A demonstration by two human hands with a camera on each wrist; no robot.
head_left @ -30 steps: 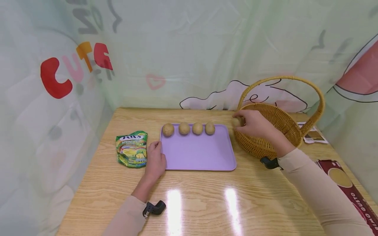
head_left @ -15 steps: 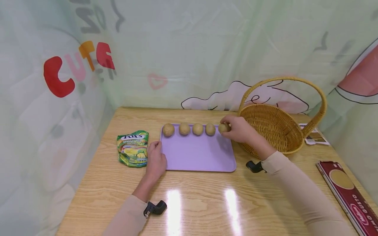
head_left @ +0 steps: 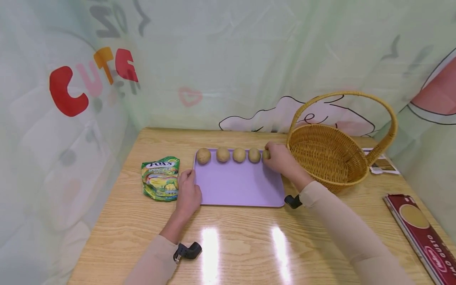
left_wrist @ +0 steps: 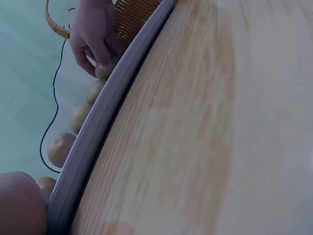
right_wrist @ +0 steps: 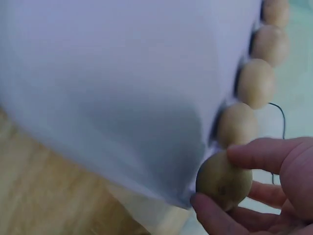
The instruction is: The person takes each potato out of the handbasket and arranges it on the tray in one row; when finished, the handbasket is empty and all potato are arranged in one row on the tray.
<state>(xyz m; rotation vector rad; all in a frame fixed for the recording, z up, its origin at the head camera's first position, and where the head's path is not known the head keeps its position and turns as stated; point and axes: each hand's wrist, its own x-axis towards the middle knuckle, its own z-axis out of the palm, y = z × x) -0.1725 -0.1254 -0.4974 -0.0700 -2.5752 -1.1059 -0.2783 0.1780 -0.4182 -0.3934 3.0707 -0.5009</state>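
Several brown kiwis [head_left: 239,155] stand in a row along the far edge of a lilac tray [head_left: 235,186]. My right hand [head_left: 281,160] pinches the rightmost kiwi [right_wrist: 222,181] between thumb and fingers at the tray's far right corner. In the right wrist view this kiwi sits close beside its neighbour [right_wrist: 238,125]. My left hand [head_left: 189,194] holds the tray's left edge, its fingertips partly hidden in the head view. In the left wrist view only part of that hand [left_wrist: 22,203] shows beside the tray rim.
A wicker basket [head_left: 320,158] with a tall handle stands right of the tray, a packet [head_left: 382,164] partly behind it. A green Fox's candy bag [head_left: 161,179] lies left of my left hand. A long dark red box [head_left: 420,233] lies at the table's right edge.
My right hand has carried the kiwi from beside the basket leftward to the tray's far right corner, at the end of the row. The left hand has stayed at the tray's edge.
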